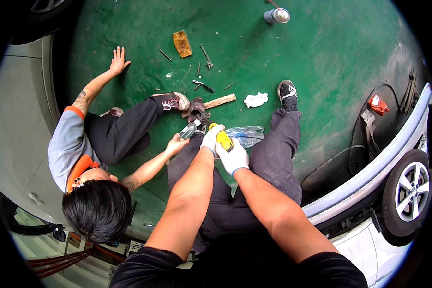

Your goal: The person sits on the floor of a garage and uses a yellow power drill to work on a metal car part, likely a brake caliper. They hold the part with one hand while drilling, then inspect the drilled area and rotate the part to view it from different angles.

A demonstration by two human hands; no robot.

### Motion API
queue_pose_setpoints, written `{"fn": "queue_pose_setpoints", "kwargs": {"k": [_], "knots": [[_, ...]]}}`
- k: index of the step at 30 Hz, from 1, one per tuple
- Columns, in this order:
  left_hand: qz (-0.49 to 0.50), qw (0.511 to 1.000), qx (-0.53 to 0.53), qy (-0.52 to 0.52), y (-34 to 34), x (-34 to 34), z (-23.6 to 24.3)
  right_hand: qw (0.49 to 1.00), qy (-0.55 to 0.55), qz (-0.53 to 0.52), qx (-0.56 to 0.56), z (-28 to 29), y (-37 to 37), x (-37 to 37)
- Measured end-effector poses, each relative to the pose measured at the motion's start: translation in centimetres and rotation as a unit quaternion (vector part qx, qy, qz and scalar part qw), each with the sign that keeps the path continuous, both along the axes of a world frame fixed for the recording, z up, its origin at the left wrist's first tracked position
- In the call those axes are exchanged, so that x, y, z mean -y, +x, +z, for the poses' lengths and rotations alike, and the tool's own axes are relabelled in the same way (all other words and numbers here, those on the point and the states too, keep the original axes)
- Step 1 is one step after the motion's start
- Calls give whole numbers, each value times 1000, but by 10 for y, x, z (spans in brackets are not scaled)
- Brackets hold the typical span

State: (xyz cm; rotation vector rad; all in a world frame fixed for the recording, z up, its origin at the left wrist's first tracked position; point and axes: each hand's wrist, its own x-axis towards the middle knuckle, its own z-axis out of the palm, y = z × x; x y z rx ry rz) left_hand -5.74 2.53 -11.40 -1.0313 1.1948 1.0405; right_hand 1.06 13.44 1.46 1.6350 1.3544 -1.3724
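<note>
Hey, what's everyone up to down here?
Someone sitting low with white gloves on has a yellow thing in the left hand and right hand, held between the knees. On the left, a co-worker sits on the green floor, holding out a clear bottle close to those gloves and leaning on the other hand. Ahead lie scattered tools and a white rag; a spray can is farther off.

A bright yellow, elongated object (223,139) is held aslant in mid-air, partly hidden.
</note>
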Motion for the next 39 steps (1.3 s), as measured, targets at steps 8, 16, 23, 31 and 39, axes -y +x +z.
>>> {"fn": "queue_pose_setpoints", "kwargs": {"k": [8, 16, 23, 31, 39], "knots": [[-9, 1000, -1, -10, -7, -16, 14, 1000, -11, -1, 7, 0, -3, -5], [-10, 999, 15, -30, -4, -12, 9, 1000, -16, 1, 7, -1, -1, -2], [-10, 999, 13, -30, -6, -11, 7, 999, -33, 8, 15, 0, -2, -3], [-6, 1000, 12, -21, -12, -18, 19, 999, -36, 4, 21, 3, -4, -2], [-14, 999, 15, -28, -12, -17, 16, 999, -39, 2, 21, 1, -3, 0]]}}
